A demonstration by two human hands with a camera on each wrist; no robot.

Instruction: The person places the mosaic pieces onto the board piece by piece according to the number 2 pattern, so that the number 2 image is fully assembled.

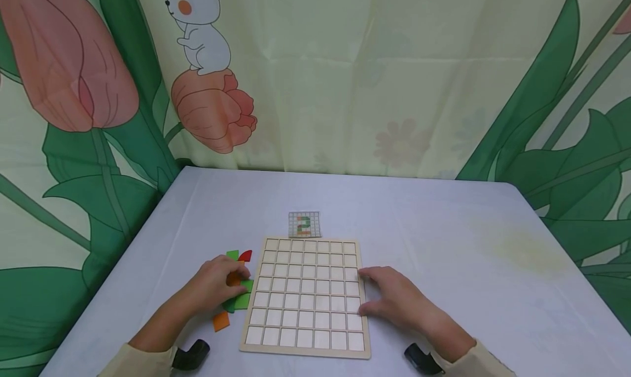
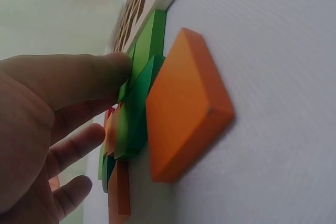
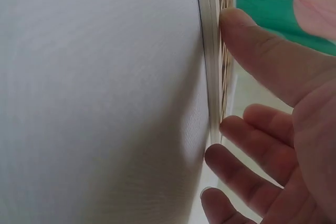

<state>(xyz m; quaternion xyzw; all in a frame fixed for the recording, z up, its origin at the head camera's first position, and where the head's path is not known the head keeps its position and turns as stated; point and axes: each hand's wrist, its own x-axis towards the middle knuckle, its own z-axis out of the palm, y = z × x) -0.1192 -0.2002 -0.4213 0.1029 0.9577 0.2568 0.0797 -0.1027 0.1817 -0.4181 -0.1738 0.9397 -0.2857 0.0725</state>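
Observation:
A wooden grid board [image 1: 305, 353] with pale square cells lies flat on the table. At its left edge, my left hand [image 1: 217, 281] reaches over a cluster of coloured tiles. Its thumb and index finger pinch a light green tile [image 1: 248, 284]. Another light green tile [image 1: 242, 301], a dark green tile [image 2: 137, 114] and an orange tile [image 2: 184, 108] lie close to the thumb. The palm partly hides the cluster. My right hand [image 1: 396, 295] touches the board's right edge with thumb and fingertips, its fingers spread and holding nothing.
Behind the board lies a small card [image 1: 304, 224] printed with a grid and a coloured figure 2. A red tile [image 1: 245, 255] sits at the far end of the cluster. A white cloth covers the table [image 1: 468, 245], and a printed curtain [image 1: 320, 92] hangs behind it.

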